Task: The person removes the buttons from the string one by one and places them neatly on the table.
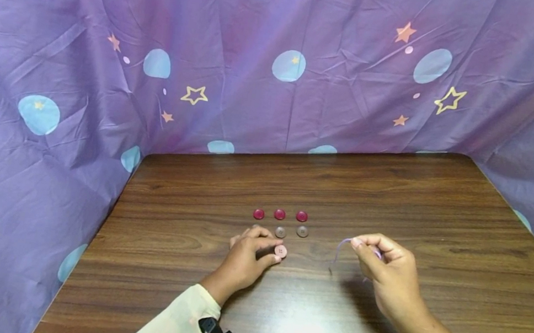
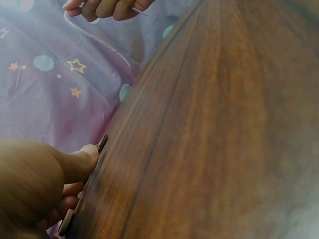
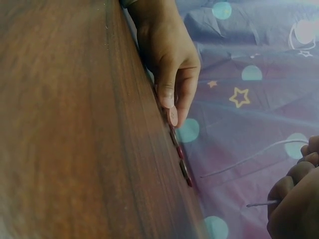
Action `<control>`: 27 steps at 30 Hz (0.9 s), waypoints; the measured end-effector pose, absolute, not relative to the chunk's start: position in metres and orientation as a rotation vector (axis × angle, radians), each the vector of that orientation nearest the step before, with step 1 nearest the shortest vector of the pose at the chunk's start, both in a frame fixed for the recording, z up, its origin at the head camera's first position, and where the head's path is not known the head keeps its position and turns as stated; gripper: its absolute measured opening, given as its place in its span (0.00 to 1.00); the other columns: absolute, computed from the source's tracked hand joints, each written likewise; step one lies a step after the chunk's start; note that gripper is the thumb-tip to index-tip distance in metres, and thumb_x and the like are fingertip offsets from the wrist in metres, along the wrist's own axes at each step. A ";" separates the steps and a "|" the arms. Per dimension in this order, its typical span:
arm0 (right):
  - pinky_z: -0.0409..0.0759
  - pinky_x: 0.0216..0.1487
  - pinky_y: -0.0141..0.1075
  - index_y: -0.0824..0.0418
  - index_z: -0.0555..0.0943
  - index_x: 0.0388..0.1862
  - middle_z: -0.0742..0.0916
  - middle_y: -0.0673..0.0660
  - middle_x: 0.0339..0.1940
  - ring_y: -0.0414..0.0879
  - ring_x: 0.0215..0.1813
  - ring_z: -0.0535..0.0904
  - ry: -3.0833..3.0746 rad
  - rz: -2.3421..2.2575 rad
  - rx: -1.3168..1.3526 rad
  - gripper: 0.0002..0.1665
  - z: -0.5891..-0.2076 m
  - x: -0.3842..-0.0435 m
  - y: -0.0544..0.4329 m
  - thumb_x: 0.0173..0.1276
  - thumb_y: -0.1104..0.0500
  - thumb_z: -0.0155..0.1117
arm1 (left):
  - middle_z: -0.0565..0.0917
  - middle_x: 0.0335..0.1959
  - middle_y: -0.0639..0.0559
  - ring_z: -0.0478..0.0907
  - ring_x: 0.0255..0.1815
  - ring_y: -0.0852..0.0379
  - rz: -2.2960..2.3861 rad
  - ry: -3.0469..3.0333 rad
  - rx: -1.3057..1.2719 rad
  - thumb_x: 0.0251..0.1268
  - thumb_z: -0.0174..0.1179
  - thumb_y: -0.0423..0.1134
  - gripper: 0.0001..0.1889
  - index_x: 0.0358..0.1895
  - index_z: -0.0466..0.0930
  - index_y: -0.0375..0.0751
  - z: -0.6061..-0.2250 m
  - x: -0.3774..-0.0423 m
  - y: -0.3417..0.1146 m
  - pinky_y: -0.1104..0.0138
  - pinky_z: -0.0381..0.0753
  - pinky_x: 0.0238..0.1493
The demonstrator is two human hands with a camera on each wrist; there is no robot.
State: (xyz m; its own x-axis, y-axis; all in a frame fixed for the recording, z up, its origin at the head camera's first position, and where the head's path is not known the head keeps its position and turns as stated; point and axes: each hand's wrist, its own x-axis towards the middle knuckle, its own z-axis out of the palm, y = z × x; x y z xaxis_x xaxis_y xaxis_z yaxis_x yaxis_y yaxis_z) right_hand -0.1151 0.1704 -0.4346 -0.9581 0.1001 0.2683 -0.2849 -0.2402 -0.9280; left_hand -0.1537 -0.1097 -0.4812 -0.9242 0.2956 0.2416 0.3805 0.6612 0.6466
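Observation:
In the head view my left hand (image 1: 247, 258) pinches a pale pink four-hole button (image 1: 280, 251) between thumb and finger, at the table surface. The right wrist view shows that button (image 3: 172, 116) tilted up on its edge. My right hand (image 1: 390, 279) holds a thin purple string (image 1: 338, 248) above the table, off to the right. One end of the string (image 3: 239, 162) hangs out past the fingertips, and a short tail (image 3: 261, 203) pokes out below the curled fingers. Two greyish-brown buttons (image 1: 302, 231) lie just beyond the left fingertips.
Three dark red buttons (image 1: 279, 214) form a row behind the brown ones. Everything lies on a brown wood-grain table (image 1: 183, 195). A purple curtain (image 1: 243, 30) with stars and circles hangs around its back and sides.

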 end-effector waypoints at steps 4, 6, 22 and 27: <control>0.44 0.22 0.44 0.65 0.87 0.34 0.72 0.42 0.20 0.51 0.22 0.51 -1.757 2.287 0.237 0.16 -0.435 -0.116 0.170 0.76 0.79 0.59 | 0.89 0.55 0.52 0.83 0.62 0.48 -1.119 -2.754 -0.559 0.66 0.76 0.39 0.18 0.59 0.92 0.46 -0.482 -0.154 -0.110 0.48 0.66 0.65; 0.44 0.22 0.44 0.66 0.87 0.34 0.72 0.42 0.20 0.51 0.22 0.51 -1.755 2.286 0.240 0.16 -0.435 -0.116 0.170 0.76 0.79 0.59 | 0.89 0.55 0.52 0.83 0.62 0.49 -1.115 -2.754 -0.559 0.66 0.76 0.39 0.18 0.59 0.92 0.46 -0.482 -0.154 -0.110 0.48 0.66 0.64; 0.43 0.22 0.45 0.63 0.88 0.34 0.72 0.42 0.18 0.52 0.21 0.50 -1.758 2.291 0.229 0.17 -0.433 -0.115 0.172 0.76 0.78 0.59 | 0.88 0.55 0.52 0.82 0.62 0.49 -1.118 -2.753 -0.549 0.66 0.76 0.38 0.18 0.59 0.92 0.45 -0.483 -0.155 -0.109 0.47 0.65 0.65; 0.44 0.22 0.45 0.60 0.89 0.34 0.72 0.42 0.17 0.52 0.21 0.51 -1.786 2.291 0.210 0.18 -0.430 -0.115 0.174 0.77 0.77 0.59 | 0.88 0.55 0.52 0.82 0.62 0.48 -1.124 -2.763 -0.543 0.66 0.76 0.38 0.18 0.59 0.92 0.44 -0.482 -0.155 -0.108 0.47 0.65 0.65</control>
